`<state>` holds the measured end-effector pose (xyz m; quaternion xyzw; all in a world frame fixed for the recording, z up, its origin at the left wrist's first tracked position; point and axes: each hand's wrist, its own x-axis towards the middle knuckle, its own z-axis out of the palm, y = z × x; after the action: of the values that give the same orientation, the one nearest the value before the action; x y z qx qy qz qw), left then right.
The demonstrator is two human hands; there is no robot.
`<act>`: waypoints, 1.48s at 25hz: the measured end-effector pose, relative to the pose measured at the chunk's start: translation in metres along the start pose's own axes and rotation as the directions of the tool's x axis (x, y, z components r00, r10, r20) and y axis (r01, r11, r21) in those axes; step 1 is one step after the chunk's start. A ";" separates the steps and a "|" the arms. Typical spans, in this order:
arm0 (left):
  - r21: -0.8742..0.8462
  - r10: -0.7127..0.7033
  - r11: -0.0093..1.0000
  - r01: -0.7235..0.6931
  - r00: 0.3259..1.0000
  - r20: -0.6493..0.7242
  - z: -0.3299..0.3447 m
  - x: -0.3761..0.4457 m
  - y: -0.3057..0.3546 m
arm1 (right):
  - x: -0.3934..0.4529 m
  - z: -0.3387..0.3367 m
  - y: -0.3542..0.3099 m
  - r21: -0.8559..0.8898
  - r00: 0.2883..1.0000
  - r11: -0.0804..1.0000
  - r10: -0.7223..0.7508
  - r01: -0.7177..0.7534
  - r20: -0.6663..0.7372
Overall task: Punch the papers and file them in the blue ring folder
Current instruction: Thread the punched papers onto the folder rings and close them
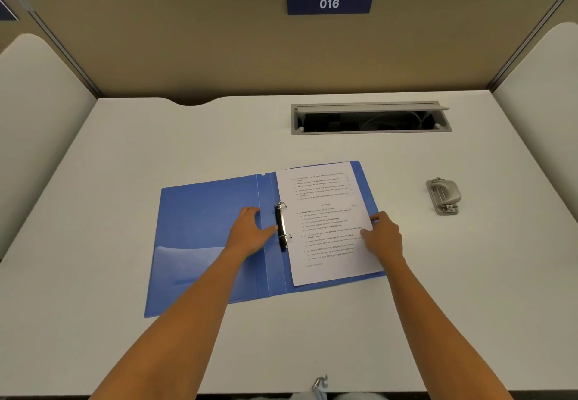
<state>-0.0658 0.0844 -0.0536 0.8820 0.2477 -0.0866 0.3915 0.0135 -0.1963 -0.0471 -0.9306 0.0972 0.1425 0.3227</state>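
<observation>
Blue plastic formed the ring folder (pixel 206 212), which lay open and flat on the white desk (pixel 125 136), its spine running from near to far with a slight tilt to the left. Printed papers (pixel 325 221) sat on its right leaf, long axis parallel to the spine, left margin at the ring mechanism (pixel 281 226). Left hand (pixel 248 232) rested palm-down on the left leaf, fingers loosely spread, thumb touching the mechanism. Right hand (pixel 383 237) pressed the papers' right edge, fingers flat and gripping nothing. Grey hole punch (pixel 444 196) stood well apart, to the right.
</observation>
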 end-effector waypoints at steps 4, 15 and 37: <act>0.016 -0.086 0.996 0.088 0.992 -0.095 0.011 0.004 0.017 | -0.002 0.004 -0.002 -0.045 0.996 0.999 -0.027 0.023 -0.083; 0.124 -0.180 0.973 0.194 0.977 -0.113 0.018 0.008 0.032 | -0.008 0.016 -0.018 -0.239 1.000 0.971 -0.003 0.005 0.008; -0.276 -0.523 0.830 0.485 0.849 -0.080 0.031 0.019 0.054 | 0.003 0.026 -0.019 -0.360 0.999 0.932 0.045 -0.044 -0.005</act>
<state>-0.0212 0.0381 -0.0464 0.7336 0.5099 -0.0881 0.4406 0.0165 -0.1650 -0.0567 -0.9714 0.0898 0.1665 0.1437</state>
